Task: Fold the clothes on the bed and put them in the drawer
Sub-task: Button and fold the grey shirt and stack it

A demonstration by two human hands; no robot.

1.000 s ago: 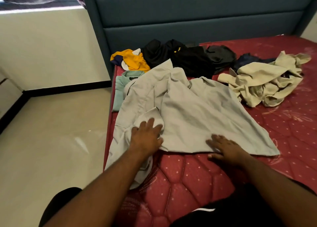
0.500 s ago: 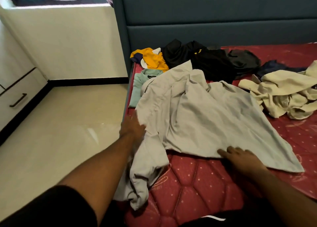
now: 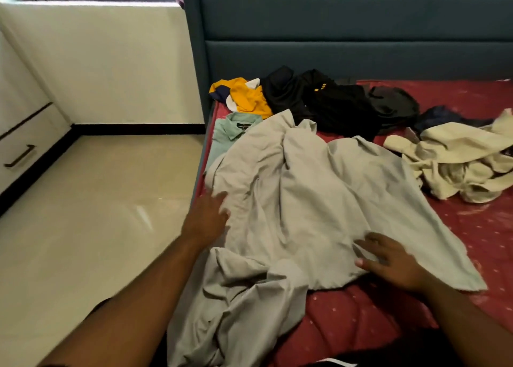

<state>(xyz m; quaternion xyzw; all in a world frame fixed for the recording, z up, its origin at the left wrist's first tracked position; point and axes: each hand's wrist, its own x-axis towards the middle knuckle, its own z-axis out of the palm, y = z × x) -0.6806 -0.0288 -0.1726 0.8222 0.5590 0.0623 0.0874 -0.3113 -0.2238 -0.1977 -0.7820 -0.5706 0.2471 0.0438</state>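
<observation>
- On the bed (image 3: 416,319) I counted about seven garments: one grey shirt (image 3: 313,200), one green shirt (image 3: 233,133), one yellow top (image 3: 247,96), a black heap (image 3: 327,103) that may have been more than one piece, one dark grey piece (image 3: 394,104), one navy piece (image 3: 441,117) and one cream garment (image 3: 460,161).
- One drawer (image 3: 25,147) with a dark handle showed in the cabinet at far left, closed.
- My left hand (image 3: 206,219) lay at the grey shirt's left edge, fingers straight and touching the cloth, gripping nothing.
- My right hand (image 3: 388,261) pressed flat on the shirt's lower hem, fingers spread and holding nothing.
- Half a second earlier my right hand had been at the hem's edge on the mattress; now it sat on the cloth itself. My left had stayed near the same edge.
- A second earlier the sleeve had been bunched under my left hand; now it trailed loose over the bed's near corner.
- The grey shirt lay spread but wrinkled in the middle of the bed, collar toward the headboard (image 3: 347,28), overlapping the green shirt, still unfolded.
</observation>
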